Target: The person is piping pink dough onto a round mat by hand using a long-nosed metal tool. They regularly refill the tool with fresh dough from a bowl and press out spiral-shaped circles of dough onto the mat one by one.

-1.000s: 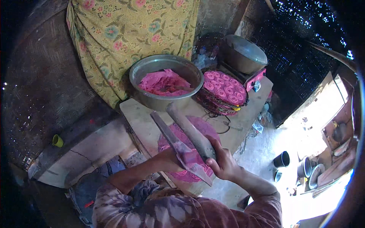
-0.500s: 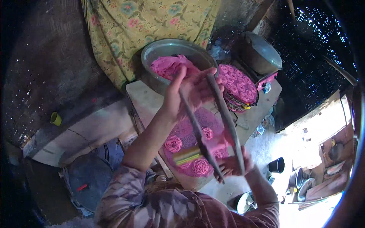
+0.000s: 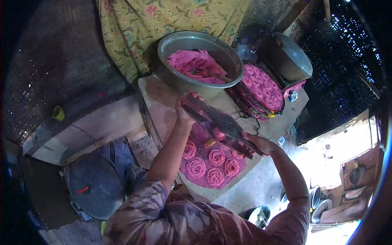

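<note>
Both my hands are on a wooden press with two long dark bars, held slanting over the table. My left hand is wrapped round its upper left end. At the lower right end my right hand closes round the bars. A small yellowish part of the press shows below them. Underneath lies a round pink-stained mat bearing several coils of pink strands, such as one coil; the bars and my arms cover its far part.
A large metal basin with pink dough stands at the table's far side. Right of it is a stack of round trays topped with pink coils. Behind these sits a lidded pot. A dark round lid lies low at left.
The press has turned from steep to a flatter slant, and its bars have come closer together. My left hand has closed round its end; my right hand has moved up.
</note>
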A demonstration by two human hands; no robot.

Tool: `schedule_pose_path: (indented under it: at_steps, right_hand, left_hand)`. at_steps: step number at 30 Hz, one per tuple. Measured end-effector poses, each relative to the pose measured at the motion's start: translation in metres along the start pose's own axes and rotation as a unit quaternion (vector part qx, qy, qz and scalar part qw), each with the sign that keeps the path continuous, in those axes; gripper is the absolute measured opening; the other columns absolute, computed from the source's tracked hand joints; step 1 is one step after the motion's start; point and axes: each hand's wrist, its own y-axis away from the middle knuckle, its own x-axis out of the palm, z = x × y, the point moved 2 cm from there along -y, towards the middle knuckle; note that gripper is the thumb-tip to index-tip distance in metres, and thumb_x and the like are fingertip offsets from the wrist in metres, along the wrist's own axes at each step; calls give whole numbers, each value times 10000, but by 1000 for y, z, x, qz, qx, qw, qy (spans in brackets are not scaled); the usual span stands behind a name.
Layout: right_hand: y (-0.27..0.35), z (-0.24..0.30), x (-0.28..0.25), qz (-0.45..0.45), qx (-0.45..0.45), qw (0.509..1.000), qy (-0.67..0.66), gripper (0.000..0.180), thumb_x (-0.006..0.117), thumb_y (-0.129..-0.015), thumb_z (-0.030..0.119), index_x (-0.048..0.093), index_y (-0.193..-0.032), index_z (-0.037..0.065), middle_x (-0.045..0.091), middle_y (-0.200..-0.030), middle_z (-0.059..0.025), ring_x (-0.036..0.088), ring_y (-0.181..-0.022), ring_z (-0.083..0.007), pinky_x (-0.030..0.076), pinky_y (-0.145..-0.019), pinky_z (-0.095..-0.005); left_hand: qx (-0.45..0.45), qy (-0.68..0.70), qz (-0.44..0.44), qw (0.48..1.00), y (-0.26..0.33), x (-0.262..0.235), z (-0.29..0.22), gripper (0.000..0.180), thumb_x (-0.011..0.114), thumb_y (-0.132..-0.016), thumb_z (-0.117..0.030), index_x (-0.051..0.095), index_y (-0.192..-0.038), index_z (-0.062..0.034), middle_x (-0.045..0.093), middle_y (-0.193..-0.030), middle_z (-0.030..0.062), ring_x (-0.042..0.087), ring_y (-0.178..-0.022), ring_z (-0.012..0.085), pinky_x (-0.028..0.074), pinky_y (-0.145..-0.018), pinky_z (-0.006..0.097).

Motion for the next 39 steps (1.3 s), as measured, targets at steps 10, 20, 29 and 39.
schedule_pose_path:
  at_steps: [10,20,29,39]
  right_hand:
    - [31,27,5,4,-39,999,14,640,367,-921,621,667,-863,59,600,-627,-24,535,-504,-97,393,-453,-242]
    - [17,28,-8,-15,-56,996,67,660,372,-914,621,620,-933,9,633,-692,-88,638,-606,-168,509,-563,-298]
    - [19,13,-6,-52,-37,998,19,629,423,-904,617,682,-821,49,576,-584,-24,498,-439,-81,351,-380,-250]
    - [-37,10,12,50,-100,994,-6,670,350,-915,635,638,-978,34,604,-706,-34,545,-541,-105,434,-488,-237]
  left_hand:
    - [32,-62,-15,997,-4,41,-8,233,453,-888,-342,535,-931,-129,544,-842,9,550,-841,233,459,-784,488]
    - [20,-41,-45,998,-25,52,-11,278,490,-831,-344,528,-873,-72,545,-784,74,521,-791,254,434,-767,394]
    - [44,-35,-104,993,-6,14,8,260,486,-841,-351,538,-859,-96,526,-754,54,524,-764,236,437,-727,405]
    - [27,-124,-18,992,-20,42,-38,213,451,-892,-311,544,-831,-130,562,-752,10,558,-775,207,413,-792,411]
